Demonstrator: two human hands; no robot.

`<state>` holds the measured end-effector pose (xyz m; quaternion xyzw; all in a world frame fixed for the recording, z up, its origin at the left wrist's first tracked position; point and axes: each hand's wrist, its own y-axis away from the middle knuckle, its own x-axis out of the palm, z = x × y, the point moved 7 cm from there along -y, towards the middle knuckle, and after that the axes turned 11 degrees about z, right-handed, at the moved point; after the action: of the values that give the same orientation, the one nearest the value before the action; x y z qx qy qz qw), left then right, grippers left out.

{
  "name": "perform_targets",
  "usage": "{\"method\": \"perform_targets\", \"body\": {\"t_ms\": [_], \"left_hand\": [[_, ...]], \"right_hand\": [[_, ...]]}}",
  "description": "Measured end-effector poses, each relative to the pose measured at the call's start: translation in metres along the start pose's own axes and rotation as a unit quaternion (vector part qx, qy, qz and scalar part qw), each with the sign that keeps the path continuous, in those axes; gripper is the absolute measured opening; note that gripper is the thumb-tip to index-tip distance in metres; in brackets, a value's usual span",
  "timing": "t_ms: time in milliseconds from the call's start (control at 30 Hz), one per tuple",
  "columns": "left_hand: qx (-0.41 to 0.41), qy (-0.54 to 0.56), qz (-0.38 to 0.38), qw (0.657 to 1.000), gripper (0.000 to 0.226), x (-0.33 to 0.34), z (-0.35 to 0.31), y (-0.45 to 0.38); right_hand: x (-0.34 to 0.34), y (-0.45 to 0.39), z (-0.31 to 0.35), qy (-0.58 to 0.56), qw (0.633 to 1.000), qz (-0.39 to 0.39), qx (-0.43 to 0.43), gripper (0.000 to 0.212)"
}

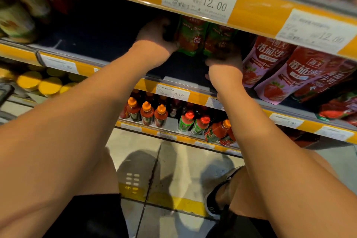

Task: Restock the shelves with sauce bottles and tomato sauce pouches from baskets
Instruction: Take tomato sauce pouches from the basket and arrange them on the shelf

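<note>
1. Store shelves point(108, 60) with yellow price strips; tiled floor point(185, 160) below.
2. Left hand point(154, 38): fingers curled round the side of the left green pouch point(190, 36), upright on the middle shelf.
3. Right hand point(227, 63): gripping the foot of the right green pouch point(218, 38), beside pink pouches point(270, 69).
4. Sauce bottles point(148, 112) stand on the lower shelf.
</note>
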<state>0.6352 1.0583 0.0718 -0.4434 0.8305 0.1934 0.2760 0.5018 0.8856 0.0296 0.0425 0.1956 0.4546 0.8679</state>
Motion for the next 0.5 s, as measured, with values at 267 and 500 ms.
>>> {"method": "perform_targets", "body": {"t_ms": [267, 500], "left_hand": [[0.026, 0.009, 0.012, 1.000, 0.022, -0.020, 0.017, 0.061], [0.055, -0.048, 0.072, 0.995, 0.030, -0.041, 0.023, 0.125]], "right_hand": [[0.027, 0.046, 0.020, 0.090, 0.993, 0.034, -0.063, 0.035], [0.065, 0.089, 0.043, 0.133, 0.973, 0.104, -0.156, 0.034]]}}
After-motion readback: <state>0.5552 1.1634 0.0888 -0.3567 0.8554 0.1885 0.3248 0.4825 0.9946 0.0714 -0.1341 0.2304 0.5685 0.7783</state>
